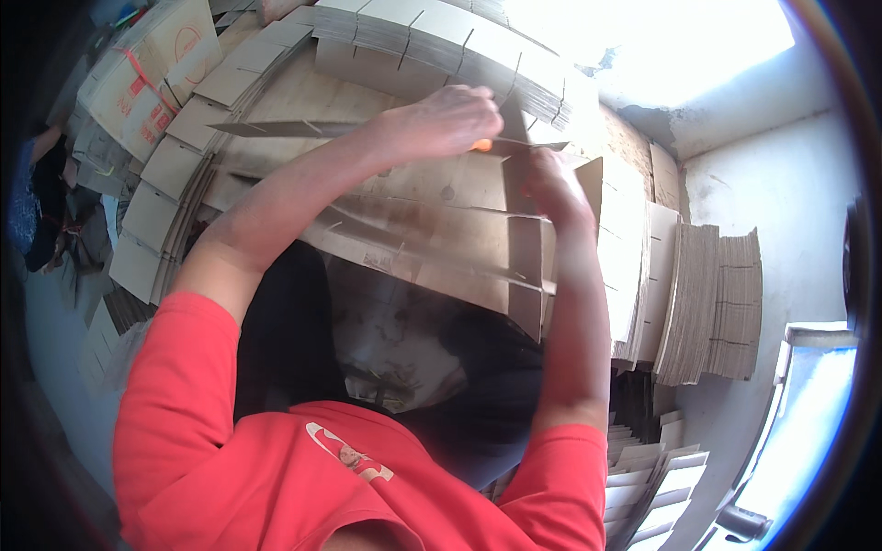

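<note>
My left hand [453, 119] is closed at a long cardboard strip [276, 129], which runs behind my left forearm and shows again past the fingers. A small orange piece [480, 145] pokes out beneath this hand; its kind cannot be told. My right hand [554, 184], somewhat blurred, is closed around a slotted cardboard cross strip [525, 248] standing on edge. More long strips, one of them a lower strip [413, 246], meet that cross strip at its slots, forming part of a divider grid. The fingertips of both hands are partly hidden.
Beneath the strips lies a wooden board [354, 92]. Stacked slotted cardboard [432, 41] lines its far side, with more cardboard stacks [707, 303] at right and cardboard pieces [161, 216] at left. A printed carton [152, 78] stands far left. My knees are below the board's near edge.
</note>
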A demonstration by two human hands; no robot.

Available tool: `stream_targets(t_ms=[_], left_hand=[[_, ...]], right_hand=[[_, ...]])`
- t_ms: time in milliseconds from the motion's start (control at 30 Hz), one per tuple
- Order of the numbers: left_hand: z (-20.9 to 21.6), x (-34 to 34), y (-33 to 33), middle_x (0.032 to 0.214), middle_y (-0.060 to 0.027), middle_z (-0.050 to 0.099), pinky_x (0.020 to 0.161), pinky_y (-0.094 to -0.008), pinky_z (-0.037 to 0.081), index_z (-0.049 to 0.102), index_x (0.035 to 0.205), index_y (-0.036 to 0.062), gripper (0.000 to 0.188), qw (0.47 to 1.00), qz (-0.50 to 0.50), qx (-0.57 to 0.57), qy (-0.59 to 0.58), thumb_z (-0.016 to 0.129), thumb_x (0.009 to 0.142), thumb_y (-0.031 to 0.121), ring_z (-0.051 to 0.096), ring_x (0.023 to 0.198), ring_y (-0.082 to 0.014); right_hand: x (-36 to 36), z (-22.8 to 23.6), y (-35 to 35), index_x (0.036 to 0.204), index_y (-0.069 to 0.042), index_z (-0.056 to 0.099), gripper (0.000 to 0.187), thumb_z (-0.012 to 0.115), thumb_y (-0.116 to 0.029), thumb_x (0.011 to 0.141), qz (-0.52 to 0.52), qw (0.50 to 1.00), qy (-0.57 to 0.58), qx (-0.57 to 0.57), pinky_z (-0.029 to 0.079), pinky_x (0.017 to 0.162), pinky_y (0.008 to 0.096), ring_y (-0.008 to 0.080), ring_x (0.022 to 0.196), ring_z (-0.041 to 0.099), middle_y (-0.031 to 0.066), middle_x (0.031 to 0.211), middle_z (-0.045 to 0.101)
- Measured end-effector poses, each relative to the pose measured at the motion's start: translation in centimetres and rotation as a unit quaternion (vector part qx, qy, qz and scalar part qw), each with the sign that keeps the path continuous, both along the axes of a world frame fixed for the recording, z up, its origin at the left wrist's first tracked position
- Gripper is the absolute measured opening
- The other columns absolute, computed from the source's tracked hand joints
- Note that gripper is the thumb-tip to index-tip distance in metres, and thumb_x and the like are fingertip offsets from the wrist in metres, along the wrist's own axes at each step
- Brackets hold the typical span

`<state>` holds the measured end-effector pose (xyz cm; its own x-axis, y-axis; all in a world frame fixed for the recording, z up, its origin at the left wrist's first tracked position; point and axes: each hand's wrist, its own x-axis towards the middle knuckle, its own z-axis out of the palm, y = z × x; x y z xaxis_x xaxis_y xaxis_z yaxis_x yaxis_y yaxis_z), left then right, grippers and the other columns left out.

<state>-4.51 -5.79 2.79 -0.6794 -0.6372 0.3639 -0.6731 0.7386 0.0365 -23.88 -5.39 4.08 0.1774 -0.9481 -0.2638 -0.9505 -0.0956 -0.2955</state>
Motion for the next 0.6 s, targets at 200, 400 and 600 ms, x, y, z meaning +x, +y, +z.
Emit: stream_targets(t_ms=[200, 400, 600], left_hand=[[-2.1, 3.0, 5.6, 0.085, -0.0082, 0.062, 0.074, -0.0355, 0.049, 0.062, 0.097, 0.0000, 0.029, 0.991, -0.002, 0.023, 0.130, 0.072, 0.077, 0.018, 0.055, 0.081, -0.0256], [-3.5, 6.0, 12.1, 0.090, -0.0122, 0.064, 0.068, -0.0346, 0.051, 0.064, 0.100, -0.0020, 0.035, 0.971, 0.018, -0.005, 0.238, 0.077, 0.072, 0.014, 0.058, 0.078, -0.0270], [-4.7, 4.5, 13.8, 0.091, -0.0146, 0.066, 0.072, -0.0353, 0.051, 0.066, 0.097, -0.0036, 0.034, 0.965, 0.035, 0.006, 0.260, 0.077, 0.071, 0.015, 0.059, 0.080, -0.0278]], right_hand=[[-2.8, -5.1, -1.1, 0.089, 0.007, 0.063, 0.018, 0.066, -0.009, 0.082, -0.108, 0.984, -0.111, 0.087, 0.050, 0.042, 0.0362, 0.0203, 0.047, 0.060, 0.0162, 0.064, 0.063], [-13.8, -4.0, 6.4, 0.123, -0.004, 0.056, 0.050, 0.070, -0.029, 0.082, -0.146, 0.900, 0.098, -0.400, 0.046, 0.090, 0.0375, 0.0296, 0.108, 0.058, 0.0142, 0.116, 0.062], [-21.0, -5.0, 10.2, 0.146, -0.006, 0.025, 0.115, 0.072, -0.069, 0.062, -0.332, 0.936, 0.086, -0.073, 0.031, 0.106, 0.0507, 0.0400, 0.132, 0.033, 0.0238, 0.143, 0.035]])
